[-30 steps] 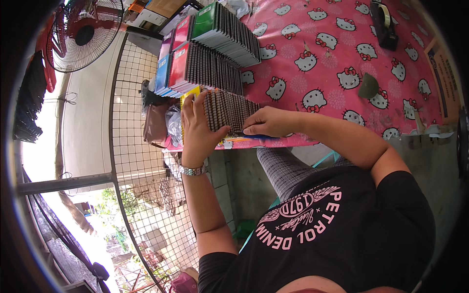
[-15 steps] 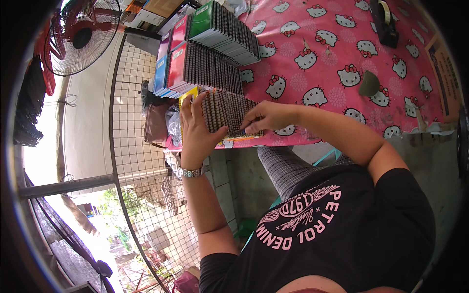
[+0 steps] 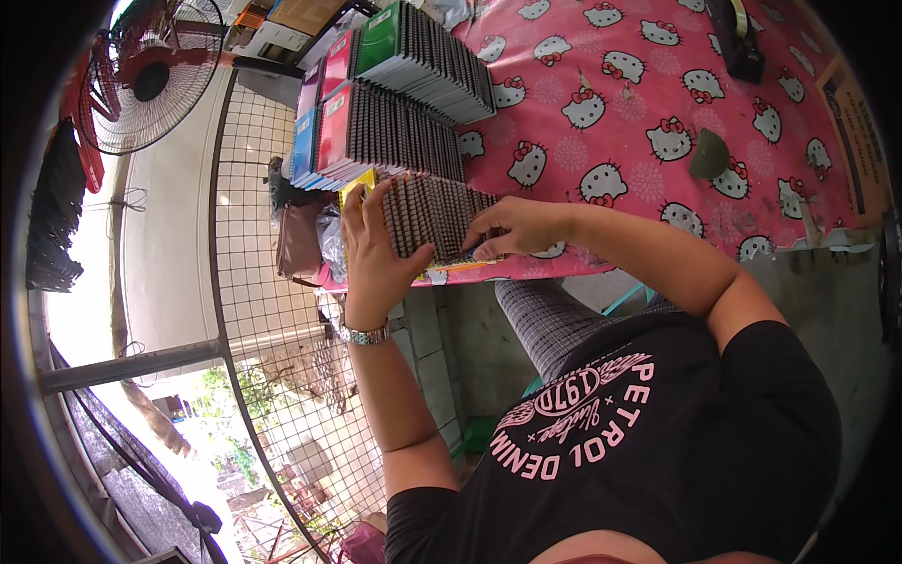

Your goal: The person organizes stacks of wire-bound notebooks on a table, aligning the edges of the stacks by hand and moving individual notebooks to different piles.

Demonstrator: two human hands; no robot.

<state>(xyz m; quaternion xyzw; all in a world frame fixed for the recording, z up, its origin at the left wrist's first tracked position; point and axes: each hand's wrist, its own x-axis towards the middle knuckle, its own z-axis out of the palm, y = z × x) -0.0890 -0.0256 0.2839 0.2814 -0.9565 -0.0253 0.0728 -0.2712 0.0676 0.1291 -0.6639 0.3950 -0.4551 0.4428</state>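
A row of spiral-bound notebooks with yellow covers (image 3: 427, 221) lies near the table's front left edge, its dark coils facing up. Spread along its left end is my left hand (image 3: 374, 254), fingers stretched out and thumb apart, touching the notebooks. At the row's right end, my right hand (image 3: 512, 227) has its fingers bent together against the coils. A bit of blue shows by its fingertips, too small to name. Right behind stand more spiral notebooks: a red-covered stack (image 3: 395, 132), a green-covered one (image 3: 432, 61) and a blue-covered one (image 3: 306, 150).
A pink cartoon-print cloth (image 3: 573, 141) covers the table. A tape dispenser (image 3: 738, 42) sits at the far right, with a dark green rounded piece (image 3: 710, 155) nearer. To the left are a brown pouch (image 3: 299, 240), a wire mesh (image 3: 249, 188) and a fan (image 3: 155, 80).
The view has shifted slightly. Both hands stay at the same ends of the yellow notebook row, with the right fingertips moved a little along the near edge.
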